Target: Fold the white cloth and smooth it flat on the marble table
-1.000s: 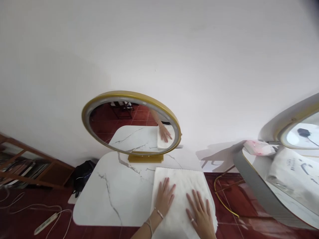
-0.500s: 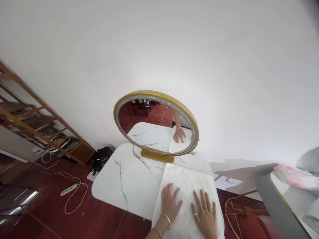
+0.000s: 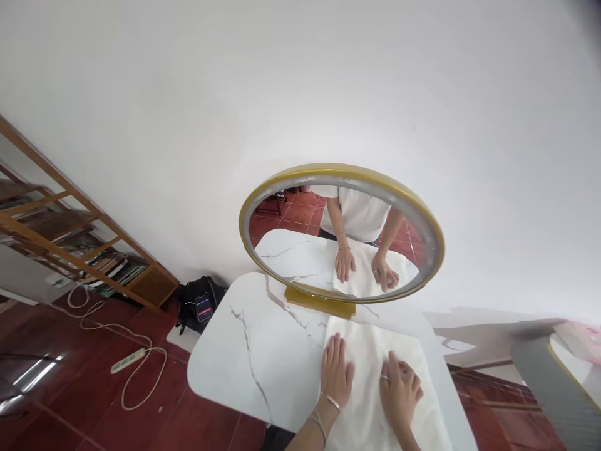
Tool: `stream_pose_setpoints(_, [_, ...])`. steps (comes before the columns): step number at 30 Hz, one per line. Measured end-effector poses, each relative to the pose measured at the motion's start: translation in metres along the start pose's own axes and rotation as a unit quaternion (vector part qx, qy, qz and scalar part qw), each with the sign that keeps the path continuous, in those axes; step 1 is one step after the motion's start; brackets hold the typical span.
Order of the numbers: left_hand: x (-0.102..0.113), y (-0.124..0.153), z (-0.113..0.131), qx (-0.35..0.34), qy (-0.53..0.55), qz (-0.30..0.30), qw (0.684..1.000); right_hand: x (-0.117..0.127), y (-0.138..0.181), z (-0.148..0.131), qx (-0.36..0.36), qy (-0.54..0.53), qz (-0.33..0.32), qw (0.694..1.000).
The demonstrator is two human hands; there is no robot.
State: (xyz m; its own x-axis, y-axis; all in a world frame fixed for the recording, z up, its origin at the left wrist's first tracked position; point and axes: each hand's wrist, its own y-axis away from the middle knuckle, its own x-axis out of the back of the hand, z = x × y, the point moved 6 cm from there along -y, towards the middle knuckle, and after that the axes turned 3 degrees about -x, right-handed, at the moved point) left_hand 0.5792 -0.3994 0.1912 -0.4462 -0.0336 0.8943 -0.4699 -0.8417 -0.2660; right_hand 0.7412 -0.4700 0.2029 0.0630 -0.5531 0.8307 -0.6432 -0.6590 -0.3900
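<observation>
A white cloth (image 3: 370, 351) with a finely notched far edge lies on the marble-patterned white tabletop (image 3: 225, 357), soft creases running between my hands. My left hand (image 3: 336, 369) rests flat on its left part, fingers stretched forward and close together, bracelets at the wrist. On the right part, my right hand (image 3: 400, 394) has its fingers bent and drawn in on the fabric; a ring shows on one finger. Just beyond the cloth stands an oval-looking mirror (image 3: 328, 168) with a gold rim, reflecting both hands and the cloth.
The mirror's gold base (image 3: 319, 302) sits at the table's back. Left on the red tiled floor (image 3: 197, 401) are a black bag (image 3: 190, 297) with a phone (image 3: 203, 307) on it, a power strip (image 3: 128, 361) with cable, and a wooden shelf (image 3: 107, 247). A grey-sided unit (image 3: 539, 376) stands right.
My right hand has gone from spread flat to curled fingers on the cloth, which now shows folds. My left hand's fingers have come closer together. The view has shifted left.
</observation>
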Motion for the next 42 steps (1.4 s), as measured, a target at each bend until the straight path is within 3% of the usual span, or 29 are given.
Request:
stream_pose_setpoints(9, [0.083, 0.004, -0.158, 0.057, -0.014, -0.003, 0.998, -0.054, 0.039, -0.175, 0.044, -0.049, -0.033, 0.997])
stream_pose_setpoints(14, [0.113, 0.002, -0.220, 0.068, -0.039, 0.003, 0.997, -0.087, 0.050, -0.243, 0.064, -0.133, -0.069, 0.987])
stream_pose_setpoints(20, [0.127, -0.017, -0.262, 0.081, -0.053, 0.011, 0.995, -0.114, 0.043, -0.294, 0.108, -0.169, -0.059, 0.978])
stream_pose_setpoints(26, [0.129, -0.053, -0.293, 0.058, -0.060, 0.005, 0.997, -0.134, 0.027, -0.332, 0.171, -0.079, -0.022, 0.982])
stream_pose_setpoints(33, [0.138, -0.085, -0.345, 0.059, -0.080, 0.006, 0.995, -0.186, 0.004, -0.376, 0.211, -0.021, -0.117, 0.970])
stream_pose_setpoints(38, [0.151, -0.075, -0.383, 0.130, -0.070, 0.010, 0.989, -0.210, 0.000, -0.415, 0.250, -0.032, -0.151, 0.956])
stream_pose_setpoints(42, [0.156, -0.032, -0.397, 0.199, -0.057, 0.015, 0.978, -0.193, 0.033, -0.431, 0.310, -0.059, -0.162, 0.935])
